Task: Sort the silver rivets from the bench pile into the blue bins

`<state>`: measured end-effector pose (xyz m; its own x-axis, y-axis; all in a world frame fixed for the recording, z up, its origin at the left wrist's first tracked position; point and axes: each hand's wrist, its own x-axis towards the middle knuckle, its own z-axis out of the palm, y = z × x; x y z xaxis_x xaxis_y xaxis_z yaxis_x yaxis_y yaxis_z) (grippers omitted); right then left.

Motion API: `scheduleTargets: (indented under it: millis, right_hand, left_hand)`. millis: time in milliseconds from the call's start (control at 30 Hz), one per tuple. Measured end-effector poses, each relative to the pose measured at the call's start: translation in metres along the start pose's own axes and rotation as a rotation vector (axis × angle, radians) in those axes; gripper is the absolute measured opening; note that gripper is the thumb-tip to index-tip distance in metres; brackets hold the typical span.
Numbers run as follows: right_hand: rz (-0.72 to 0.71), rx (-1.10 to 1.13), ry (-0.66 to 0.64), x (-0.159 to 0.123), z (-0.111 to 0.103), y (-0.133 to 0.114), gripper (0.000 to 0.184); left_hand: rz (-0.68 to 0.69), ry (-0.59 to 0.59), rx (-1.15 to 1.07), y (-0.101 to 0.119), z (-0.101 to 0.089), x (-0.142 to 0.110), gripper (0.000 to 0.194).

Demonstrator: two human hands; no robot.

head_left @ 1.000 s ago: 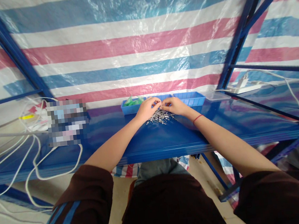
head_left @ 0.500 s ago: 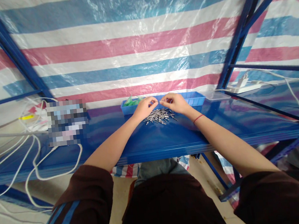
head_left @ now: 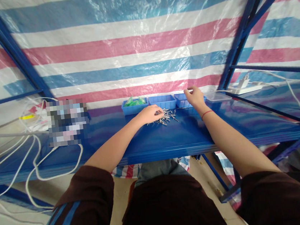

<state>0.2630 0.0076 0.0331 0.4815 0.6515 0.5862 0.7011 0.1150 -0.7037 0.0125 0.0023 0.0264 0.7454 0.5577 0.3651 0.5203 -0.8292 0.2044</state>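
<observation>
Hiding some metal pieces [head_left: 168, 115] is the left hand [head_left: 151, 114].

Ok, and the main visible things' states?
Slender silver metal pins: heaped loosely
Left blue plastic bin: open, holding green pieces
Middle blue plastic bin: open
Right blue plastic bin: open, partly hidden
Left bare hand: curled at pins, hold unclear
Right bare hand: fingers bent, at right bin
White cables: loosely looped
</observation>
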Motion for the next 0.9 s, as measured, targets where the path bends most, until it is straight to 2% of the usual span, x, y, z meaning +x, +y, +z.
scheduleTargets:
  millis: [100,200,333,433,500,700,900]
  right_hand:
    - [0.063,-0.012,-0.056,0.003,0.004,0.007,0.031]
    - [-0.049,0.02,-0.2,-0.002,0.008,-0.001,0.027]
    - [-0.337,0.134,-0.62,-0.017,0.009,-0.021,0.013]
    - [-0.406,0.191,-0.852,-0.029,0.009,-0.033,0.014]
    - [-0.44,0.207,-0.897,-0.034,0.01,-0.037,0.016]
    - [-0.527,0.247,-0.887,-0.034,0.015,-0.037,0.027]
    - [-0.553,0.267,-0.859,-0.034,0.014,-0.038,0.031]
  left_hand:
    - [-0.002,-0.04,0.052,0.0,0.002,0.0,0.021]
    - [-0.007,-0.047,0.104,-0.001,0.003,0.001,0.019]
    - [-0.02,0.025,0.122,0.001,0.0,0.0,0.02]
    - [-0.034,0.112,0.126,0.003,-0.002,0.0,0.018]
    - [-0.046,0.167,0.115,0.004,-0.002,0.001,0.017]
    - [-0.048,0.282,-0.05,0.001,0.001,0.006,0.01]
    - [-0.084,0.335,-0.222,0.005,0.001,0.007,0.008]
